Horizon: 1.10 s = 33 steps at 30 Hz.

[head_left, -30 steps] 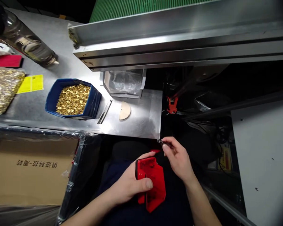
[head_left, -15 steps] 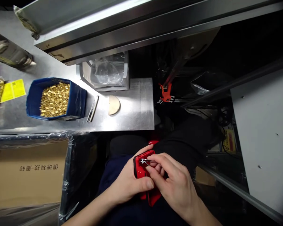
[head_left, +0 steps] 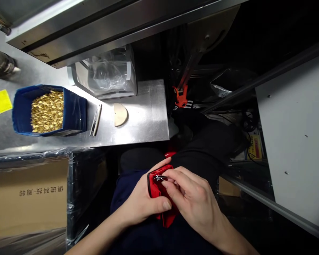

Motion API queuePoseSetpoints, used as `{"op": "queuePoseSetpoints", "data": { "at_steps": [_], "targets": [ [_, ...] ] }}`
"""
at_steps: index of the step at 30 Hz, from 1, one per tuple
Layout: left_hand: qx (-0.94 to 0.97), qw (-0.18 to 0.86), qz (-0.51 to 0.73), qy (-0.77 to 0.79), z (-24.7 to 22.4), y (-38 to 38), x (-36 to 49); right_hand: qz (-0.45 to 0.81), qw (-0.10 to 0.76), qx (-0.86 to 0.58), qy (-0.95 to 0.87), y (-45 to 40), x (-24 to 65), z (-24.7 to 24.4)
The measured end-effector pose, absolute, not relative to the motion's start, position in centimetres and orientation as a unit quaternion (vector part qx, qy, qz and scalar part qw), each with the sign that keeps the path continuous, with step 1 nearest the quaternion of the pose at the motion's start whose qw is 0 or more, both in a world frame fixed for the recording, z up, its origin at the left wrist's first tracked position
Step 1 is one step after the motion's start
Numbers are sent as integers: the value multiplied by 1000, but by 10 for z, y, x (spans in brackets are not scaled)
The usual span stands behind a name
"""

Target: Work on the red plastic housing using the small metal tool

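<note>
A red plastic housing with a black edge (head_left: 154, 189) is held above the lap by my left hand (head_left: 142, 203), its thumb lying across the near side. My right hand (head_left: 195, 198) pinches a small, thin metal piece (head_left: 160, 177) between thumb and fingertips. The metal piece reaches into the upper part of the housing's open side. Its exact shape is too small to make out. The right palm and fingers hide part of the housing's right side.
On the metal table (head_left: 149, 120) stand a blue bin (head_left: 21, 113) of brass-coloured parts, a cutter knife (head_left: 96, 120), a half-round pale piece (head_left: 120, 114) and a grey tray (head_left: 131, 76) with clear plastic. A cardboard box (head_left: 29, 209) sits at lower left.
The view has shifted, so the table and bins appear further left. Both hands keep their grip, and the metal piece has tilted slightly within the housing.
</note>
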<state>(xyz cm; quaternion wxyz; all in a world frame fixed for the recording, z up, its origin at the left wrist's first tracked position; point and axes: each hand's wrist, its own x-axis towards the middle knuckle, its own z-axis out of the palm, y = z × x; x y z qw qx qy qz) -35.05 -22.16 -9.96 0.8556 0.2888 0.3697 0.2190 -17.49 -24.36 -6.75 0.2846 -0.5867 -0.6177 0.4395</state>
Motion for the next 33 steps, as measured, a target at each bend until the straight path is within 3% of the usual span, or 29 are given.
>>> {"op": "queuePoseSetpoints", "data": {
  "at_steps": [7,16,33],
  "targets": [
    [249,879,222,342,-103,-222,-353,402,334,-603,-603,-247,-167,-74],
    [259,887,208,321,-105,-220,-355,279,261,-432,-817,-231,-146,-79],
    [263,909,204,251,-102,-206,-353,284,233,-375,-851,-225,-143,-83]
  ]
}}
